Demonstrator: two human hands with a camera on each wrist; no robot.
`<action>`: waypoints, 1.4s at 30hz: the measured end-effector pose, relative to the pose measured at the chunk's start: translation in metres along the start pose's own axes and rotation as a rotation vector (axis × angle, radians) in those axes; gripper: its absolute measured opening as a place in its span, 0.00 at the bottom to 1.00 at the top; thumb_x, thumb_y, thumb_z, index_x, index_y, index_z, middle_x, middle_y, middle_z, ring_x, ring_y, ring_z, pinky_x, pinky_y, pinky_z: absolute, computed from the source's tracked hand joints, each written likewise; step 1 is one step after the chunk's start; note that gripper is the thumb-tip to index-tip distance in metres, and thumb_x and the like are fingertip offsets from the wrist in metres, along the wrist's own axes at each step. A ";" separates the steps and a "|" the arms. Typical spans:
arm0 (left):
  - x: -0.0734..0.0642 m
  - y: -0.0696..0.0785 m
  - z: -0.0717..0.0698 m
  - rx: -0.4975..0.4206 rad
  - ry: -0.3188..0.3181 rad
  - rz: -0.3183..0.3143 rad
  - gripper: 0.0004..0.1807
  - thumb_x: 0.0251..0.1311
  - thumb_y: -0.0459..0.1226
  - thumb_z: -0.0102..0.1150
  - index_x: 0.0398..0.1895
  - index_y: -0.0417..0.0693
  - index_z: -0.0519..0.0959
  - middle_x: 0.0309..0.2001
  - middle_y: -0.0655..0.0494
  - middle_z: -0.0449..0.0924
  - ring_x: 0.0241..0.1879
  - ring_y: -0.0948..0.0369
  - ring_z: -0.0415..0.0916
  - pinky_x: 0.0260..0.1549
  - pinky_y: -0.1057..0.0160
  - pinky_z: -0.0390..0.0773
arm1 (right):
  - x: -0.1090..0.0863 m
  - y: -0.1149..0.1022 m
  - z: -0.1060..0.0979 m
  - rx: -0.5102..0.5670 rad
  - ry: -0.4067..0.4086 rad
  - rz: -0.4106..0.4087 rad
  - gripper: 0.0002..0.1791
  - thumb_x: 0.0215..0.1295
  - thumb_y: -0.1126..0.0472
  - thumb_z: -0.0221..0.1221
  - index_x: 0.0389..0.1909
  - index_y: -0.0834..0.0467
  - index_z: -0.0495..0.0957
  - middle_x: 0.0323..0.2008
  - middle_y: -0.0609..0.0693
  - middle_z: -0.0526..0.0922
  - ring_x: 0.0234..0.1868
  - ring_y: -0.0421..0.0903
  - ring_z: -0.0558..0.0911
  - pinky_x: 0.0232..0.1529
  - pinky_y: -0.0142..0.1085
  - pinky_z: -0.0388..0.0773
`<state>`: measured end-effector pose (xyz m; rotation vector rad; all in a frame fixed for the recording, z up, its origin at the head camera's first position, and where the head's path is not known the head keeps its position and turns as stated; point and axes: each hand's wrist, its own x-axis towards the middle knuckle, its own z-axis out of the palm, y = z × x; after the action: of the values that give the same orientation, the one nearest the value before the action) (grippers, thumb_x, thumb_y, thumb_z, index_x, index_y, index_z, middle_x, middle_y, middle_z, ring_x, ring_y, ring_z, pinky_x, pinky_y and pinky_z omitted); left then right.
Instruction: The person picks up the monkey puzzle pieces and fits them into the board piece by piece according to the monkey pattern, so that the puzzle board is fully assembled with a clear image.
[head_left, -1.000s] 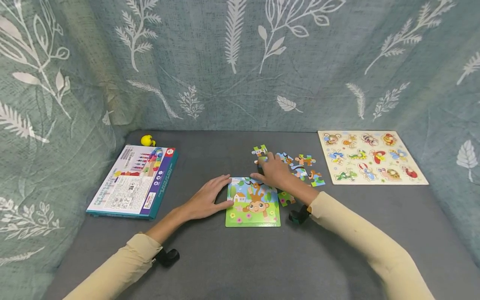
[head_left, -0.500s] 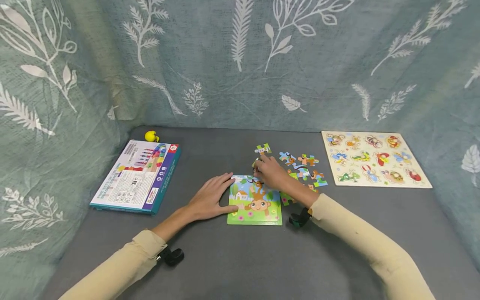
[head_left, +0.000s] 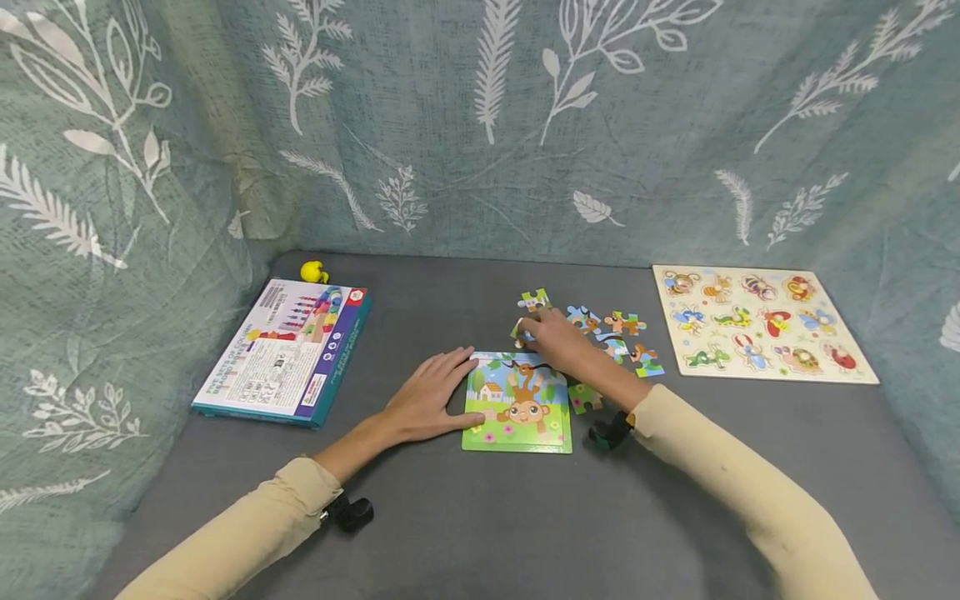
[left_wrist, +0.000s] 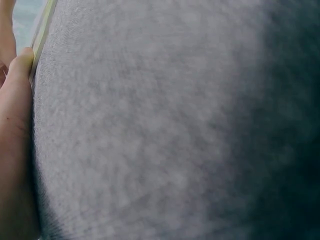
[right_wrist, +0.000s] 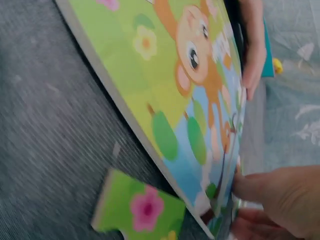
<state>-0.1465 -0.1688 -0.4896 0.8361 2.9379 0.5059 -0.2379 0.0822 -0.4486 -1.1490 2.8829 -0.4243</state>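
My left hand (head_left: 429,398) lies at the left side of a square monkey picture puzzle board (head_left: 517,429), its fingers stretched along the upper left corner and the thumb on the left edge. Just beyond the board's top edge, my right hand (head_left: 561,340) has curled fingers and pinches a small puzzle piece (head_left: 521,333), mostly covered by the fingertips. The right wrist view shows the thumb (right_wrist: 252,186) close to the board's top edge. Several loose puzzle pieces (head_left: 626,322) lie around and beyond the right hand. One green piece with a pink flower (right_wrist: 145,205) lies against the board's right side.
A flat wooden insect puzzle (head_left: 765,321) lies at the back right of the dark table. To the left is a boxed toy set (head_left: 281,354), with a small yellow toy (head_left: 313,272) behind it. A patterned curtain (head_left: 480,125) hangs around the back and sides.
My right fingers have curled round a puzzle piece and drawn it away from the piece behind it. The left hand stays at the board, its thumb lying slightly farther over the edge.
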 end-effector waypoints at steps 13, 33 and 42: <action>-0.006 0.002 0.005 0.004 0.000 0.009 0.51 0.56 0.66 0.54 0.75 0.47 0.56 0.77 0.51 0.52 0.76 0.52 0.52 0.73 0.48 0.55 | -0.015 -0.014 0.007 0.252 -0.067 -0.219 0.16 0.64 0.60 0.58 0.51 0.60 0.80 0.51 0.58 0.80 0.43 0.49 0.79 0.41 0.38 0.76; 0.001 0.002 0.000 -0.004 0.019 0.022 0.52 0.55 0.64 0.56 0.76 0.45 0.53 0.76 0.49 0.53 0.75 0.52 0.53 0.73 0.47 0.54 | -0.014 -0.035 0.016 -0.107 0.055 -0.399 0.13 0.66 0.61 0.60 0.49 0.60 0.83 0.44 0.52 0.83 0.40 0.45 0.80 0.37 0.30 0.78; 0.000 0.000 -0.001 -0.014 0.023 0.032 0.52 0.56 0.64 0.56 0.76 0.46 0.52 0.77 0.49 0.52 0.75 0.51 0.53 0.72 0.46 0.54 | -0.012 -0.035 0.012 -0.114 0.023 -0.387 0.14 0.67 0.61 0.60 0.50 0.60 0.83 0.46 0.52 0.82 0.40 0.46 0.79 0.38 0.32 0.78</action>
<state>-0.1467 -0.1690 -0.4889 0.8837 2.9429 0.5408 -0.2043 0.0629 -0.4523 -1.7391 2.7280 -0.2780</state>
